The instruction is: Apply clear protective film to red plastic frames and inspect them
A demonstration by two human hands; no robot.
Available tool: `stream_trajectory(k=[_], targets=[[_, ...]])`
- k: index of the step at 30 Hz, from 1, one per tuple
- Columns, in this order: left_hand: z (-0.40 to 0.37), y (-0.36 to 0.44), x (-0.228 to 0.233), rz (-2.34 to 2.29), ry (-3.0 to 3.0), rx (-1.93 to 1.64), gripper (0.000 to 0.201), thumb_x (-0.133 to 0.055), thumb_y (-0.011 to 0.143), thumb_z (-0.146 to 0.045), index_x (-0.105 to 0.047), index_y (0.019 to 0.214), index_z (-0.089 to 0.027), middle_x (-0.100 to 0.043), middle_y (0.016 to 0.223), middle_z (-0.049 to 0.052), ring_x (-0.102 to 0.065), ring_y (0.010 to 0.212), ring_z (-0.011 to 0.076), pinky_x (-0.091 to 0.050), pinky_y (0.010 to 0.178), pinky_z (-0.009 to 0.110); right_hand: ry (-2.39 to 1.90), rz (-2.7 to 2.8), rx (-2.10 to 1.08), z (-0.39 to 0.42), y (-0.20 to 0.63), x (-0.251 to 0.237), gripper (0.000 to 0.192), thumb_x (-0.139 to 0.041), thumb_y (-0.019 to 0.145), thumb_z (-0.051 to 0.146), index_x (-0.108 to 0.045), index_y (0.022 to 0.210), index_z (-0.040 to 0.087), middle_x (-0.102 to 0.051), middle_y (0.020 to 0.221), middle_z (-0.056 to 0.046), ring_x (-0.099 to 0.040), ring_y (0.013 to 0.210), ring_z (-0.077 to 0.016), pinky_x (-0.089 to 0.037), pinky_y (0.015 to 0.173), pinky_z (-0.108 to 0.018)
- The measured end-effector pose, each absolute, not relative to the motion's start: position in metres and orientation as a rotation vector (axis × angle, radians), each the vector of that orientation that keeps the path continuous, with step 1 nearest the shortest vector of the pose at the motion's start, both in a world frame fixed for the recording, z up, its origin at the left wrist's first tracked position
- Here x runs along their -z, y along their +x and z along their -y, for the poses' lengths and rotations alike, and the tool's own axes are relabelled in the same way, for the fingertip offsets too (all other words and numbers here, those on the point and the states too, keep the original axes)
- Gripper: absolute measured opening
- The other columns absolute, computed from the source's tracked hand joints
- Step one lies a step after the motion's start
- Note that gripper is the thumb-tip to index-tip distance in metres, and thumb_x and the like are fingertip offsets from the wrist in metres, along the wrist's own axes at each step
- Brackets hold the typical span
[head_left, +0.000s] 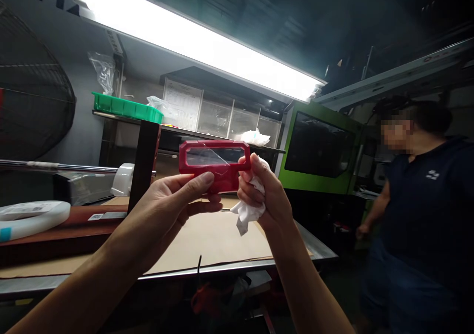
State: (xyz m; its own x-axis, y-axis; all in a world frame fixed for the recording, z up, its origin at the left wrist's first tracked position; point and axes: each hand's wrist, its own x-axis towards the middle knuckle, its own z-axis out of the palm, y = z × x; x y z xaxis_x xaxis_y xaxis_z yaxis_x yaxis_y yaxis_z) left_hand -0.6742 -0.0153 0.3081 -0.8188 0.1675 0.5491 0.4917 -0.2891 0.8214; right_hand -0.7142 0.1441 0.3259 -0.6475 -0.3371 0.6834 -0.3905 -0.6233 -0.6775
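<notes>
Both of my hands hold up a red plastic frame with a clear window [239, 166] above the workbench, in front of the shelf. My left hand [185, 193] grips its lower left part, with the thumb on the near face and fingers behind. At the frame's right end, my right hand [268, 191] pinches the edge with thumb and forefinger. A crumpled white cloth or tissue [249, 214] is bunched in that same hand and hangs below the fingers. A diagonal line crosses the window; whether it is a reflection or an edge I cannot tell.
Cardboard [215, 240] covers the metal-edged bench. A roll of clear film [35, 215] lies at left, near a dark upright post [144, 166]. The shelf bears a green tray [126, 108]. A large fan [33, 87] stands left; a person [422, 215] stands right, by a green machine [318, 146].
</notes>
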Motion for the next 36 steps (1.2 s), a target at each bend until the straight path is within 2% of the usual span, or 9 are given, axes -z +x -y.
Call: stream_trajectory(k=[7, 16, 20, 23, 27, 33, 36], targets=[[0.014, -0.668, -0.31, 1.697, -0.832, 2.323, 0.017, -0.068, 0.079, -0.034, -0.074, 0.087, -0.02, -0.069, 0.077, 0.002, -0.062, 0.068, 0.0101, -0.054, 0.066, 0.016, 1.426, 1.195, -2.557, -0.14, -0.716, -0.323, 0.015, -0.071, 0.073, 0.028, -0.067, 0.078, 0.014, -0.046, 0.052, 0.006, -0.02, 0.033, 0.0021, -0.015, 0.029, -0.012], [0.015, -0.665, -0.311, 1.733, -0.867, 2.308, 0.022, -0.067, 0.079, -0.033, -0.074, 0.093, -0.018, -0.068, 0.077, 0.004, -0.061, 0.068, 0.0114, -0.054, 0.063, 0.017, 1.506, 1.18, -2.492, -0.139, -0.712, -0.321, 0.016, -0.07, 0.075, 0.027, -0.062, 0.073, 0.014, -0.045, 0.054, 0.006, -0.023, 0.034, 0.0018, -0.018, 0.031, -0.012], [0.014, -0.666, -0.311, 1.737, -0.902, 2.298, 0.021, -0.065, 0.081, -0.033, -0.073, 0.095, -0.019, -0.069, 0.079, 0.004, -0.062, 0.069, 0.0115, -0.055, 0.065, 0.018, 1.476, 1.223, -2.476, -0.139, -0.711, -0.321, 0.017, -0.07, 0.075, 0.028, -0.062, 0.077, 0.013, -0.042, 0.052, 0.007, -0.024, 0.035, 0.0016, -0.019, 0.032, -0.011], [0.014, -0.667, -0.311, 1.766, -0.913, 2.27, 0.021, -0.064, 0.082, -0.033, -0.073, 0.098, -0.021, -0.07, 0.083, 0.003, -0.061, 0.068, 0.0101, -0.054, 0.064, 0.016, 1.393, 1.302, -2.535, -0.138, -0.713, -0.321, 0.023, -0.073, 0.072, 0.031, -0.059, 0.076, 0.013, -0.039, 0.045, 0.009, -0.022, 0.034, 0.0011, -0.019, 0.032, -0.011], [0.013, -0.668, -0.312, 1.774, -0.949, 2.245, 0.022, -0.065, 0.082, -0.034, -0.072, 0.099, -0.022, -0.071, 0.085, 0.003, -0.062, 0.069, 0.0095, -0.053, 0.065, 0.015, 1.283, 1.437, -2.577, -0.134, -0.716, -0.32, 0.032, -0.079, 0.057, 0.031, -0.057, 0.073, 0.012, -0.037, 0.039, 0.01, -0.02, 0.033, 0.0012, -0.019, 0.032, -0.011], [0.01, -0.674, -0.326, 1.768, -1.057, 2.122, 0.021, -0.065, 0.082, -0.032, -0.072, 0.098, -0.022, -0.071, 0.086, 0.003, -0.065, 0.075, 0.0121, -0.054, 0.068, 0.017, 1.238, 1.472, -2.533, -0.131, -0.718, -0.327, 0.033, -0.074, 0.057, 0.023, -0.042, 0.051, 0.014, -0.035, 0.038, 0.008, -0.023, 0.032, 0.0011, -0.018, 0.031, -0.011], [0.008, -0.678, -0.339, 1.761, -1.156, 2.042, 0.019, -0.064, 0.082, -0.029, -0.072, 0.098, -0.023, -0.071, 0.088, 0.003, -0.065, 0.075, 0.0124, -0.055, 0.072, 0.02, 1.233, 1.462, -2.461, -0.132, -0.719, -0.338, 0.034, -0.07, 0.055, 0.02, -0.038, 0.047, 0.015, -0.034, 0.038, 0.008, -0.023, 0.033, 0.0011, -0.017, 0.031, -0.012]])
